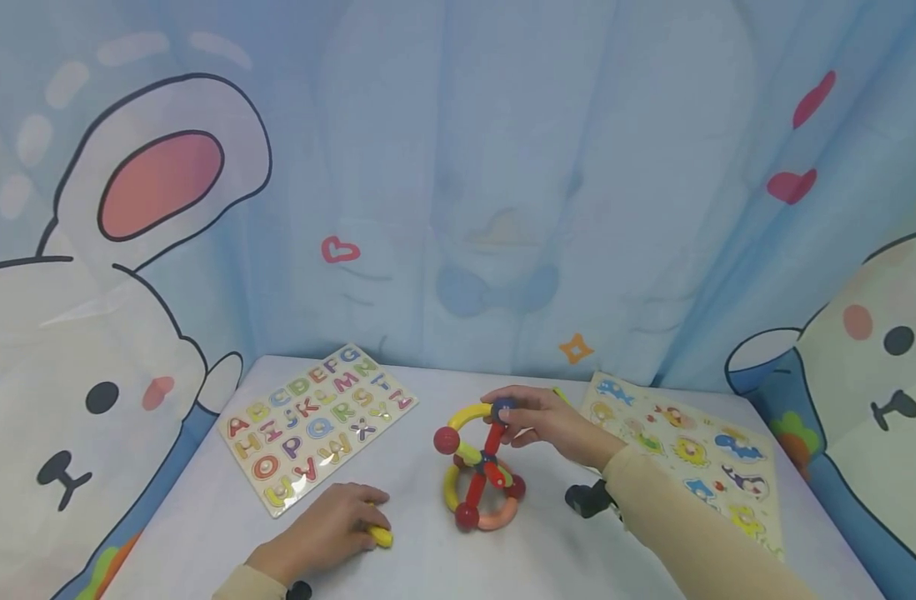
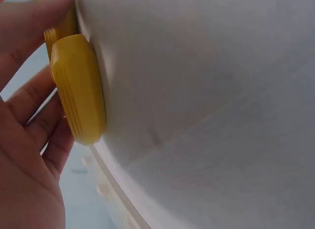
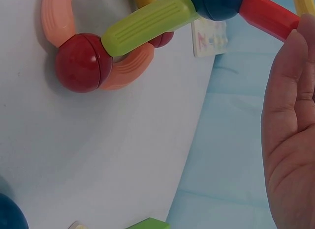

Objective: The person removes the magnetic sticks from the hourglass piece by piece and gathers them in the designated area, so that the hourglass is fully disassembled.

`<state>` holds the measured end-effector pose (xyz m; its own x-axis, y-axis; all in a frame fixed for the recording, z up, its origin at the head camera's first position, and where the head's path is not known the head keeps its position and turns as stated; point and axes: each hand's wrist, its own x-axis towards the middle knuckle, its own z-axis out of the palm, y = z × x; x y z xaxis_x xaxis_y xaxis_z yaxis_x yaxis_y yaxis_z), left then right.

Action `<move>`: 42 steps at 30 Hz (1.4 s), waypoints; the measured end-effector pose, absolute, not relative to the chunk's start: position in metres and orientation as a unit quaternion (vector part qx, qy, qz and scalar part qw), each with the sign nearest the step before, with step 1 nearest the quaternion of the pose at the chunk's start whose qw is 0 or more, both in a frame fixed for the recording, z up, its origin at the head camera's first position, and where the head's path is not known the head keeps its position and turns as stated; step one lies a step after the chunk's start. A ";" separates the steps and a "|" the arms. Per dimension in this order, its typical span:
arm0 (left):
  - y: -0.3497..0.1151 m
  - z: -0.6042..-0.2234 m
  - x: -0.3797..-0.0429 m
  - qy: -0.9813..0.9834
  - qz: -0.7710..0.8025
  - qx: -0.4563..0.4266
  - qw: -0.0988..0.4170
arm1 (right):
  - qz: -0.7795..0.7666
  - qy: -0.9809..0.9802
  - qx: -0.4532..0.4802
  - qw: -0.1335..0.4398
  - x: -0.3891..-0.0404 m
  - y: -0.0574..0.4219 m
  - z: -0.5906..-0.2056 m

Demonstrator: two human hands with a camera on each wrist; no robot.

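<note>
Likely mid-build: right hand (image 1: pixel 545 422) pinched the ball-and-rod frame (image 1: pixel 488 461) up top, left hand (image 1: pixel 333 527) clamped a yellow piece (image 1: pixel 381 536); next move probably called for steady alignment.

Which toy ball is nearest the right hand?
The blue ball topping the toy, at the right hand; its other blue ball and red balls sit lower.
</note>
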<state>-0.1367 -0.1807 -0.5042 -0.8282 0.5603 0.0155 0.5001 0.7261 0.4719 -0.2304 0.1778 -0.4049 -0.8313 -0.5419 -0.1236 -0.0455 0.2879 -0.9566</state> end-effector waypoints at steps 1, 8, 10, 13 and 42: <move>-0.180 -0.504 -0.136 0.928 0.235 0.283 0.062 | -0.566 0.772 -0.190 0.220 -0.230 0.178 -0.405; -0.175 -0.504 -0.135 0.939 0.222 0.262 0.034 | -0.567 0.771 -0.190 0.220 -0.230 0.178 -0.404; -0.176 -0.504 -0.136 0.940 0.219 0.260 0.033 | -0.565 0.772 -0.192 0.219 -0.229 0.178 -0.404; -0.179 -0.503 -0.136 0.940 0.217 0.260 0.037 | -0.565 0.772 -0.192 0.218 -0.229 0.178 -0.404; -0.089 -0.424 -0.171 0.791 0.549 0.257 0.080 | -0.563 0.779 -0.177 0.213 -0.225 0.176 -0.405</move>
